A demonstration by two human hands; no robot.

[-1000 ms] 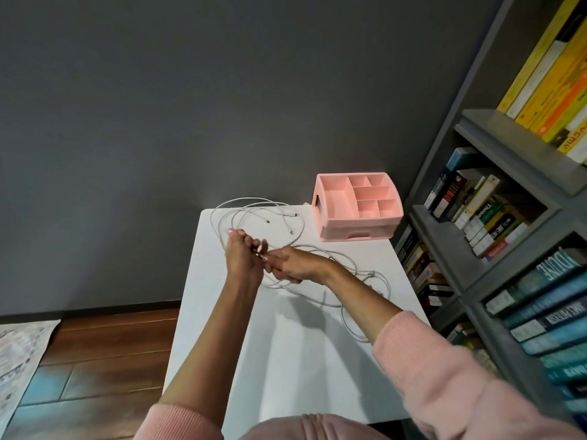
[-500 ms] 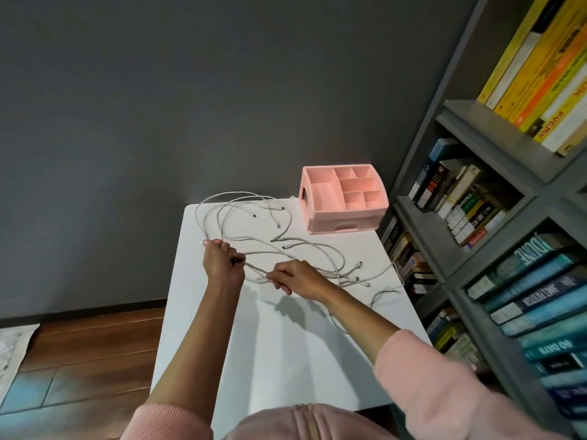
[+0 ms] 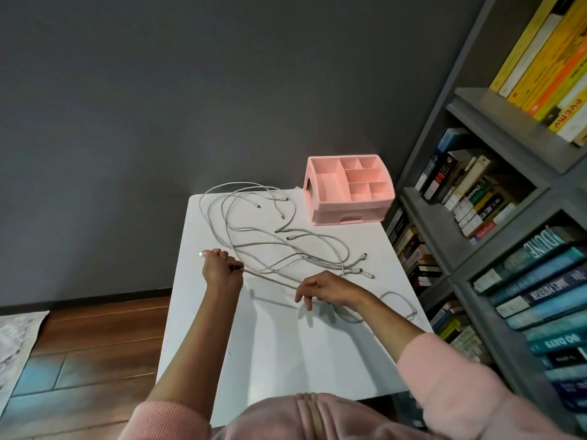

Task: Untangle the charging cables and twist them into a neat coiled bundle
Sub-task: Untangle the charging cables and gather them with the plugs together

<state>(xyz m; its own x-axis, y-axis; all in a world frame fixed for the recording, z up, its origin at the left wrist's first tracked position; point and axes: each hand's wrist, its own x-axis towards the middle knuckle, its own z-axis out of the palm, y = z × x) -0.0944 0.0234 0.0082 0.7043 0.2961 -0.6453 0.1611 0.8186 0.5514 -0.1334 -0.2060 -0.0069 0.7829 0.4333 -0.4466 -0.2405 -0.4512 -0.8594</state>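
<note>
Left hand point(image 3: 222, 269): fist closed round one end of taut cable point(image 3: 270, 279), plug tip poking out past knuckles
Right hand point(image 3: 327, 289): fingers loosely curled, pinching same cable further along
Charging cables point(image 3: 276, 246): loose tangle on white counter point(image 3: 286, 344), beyond both hands
Pink organiser point(image 3: 347, 188): counter's far right corner

Single head-worn wide-angle view, close above the white table point(image 3: 286, 344), facing forward and down. Left hand point(image 3: 220, 271) and right hand point(image 3: 327, 289) sit mid-frame; grey wall point(image 3: 190, 90) ahead, bookshelf point(image 3: 508, 122) at right.
</note>
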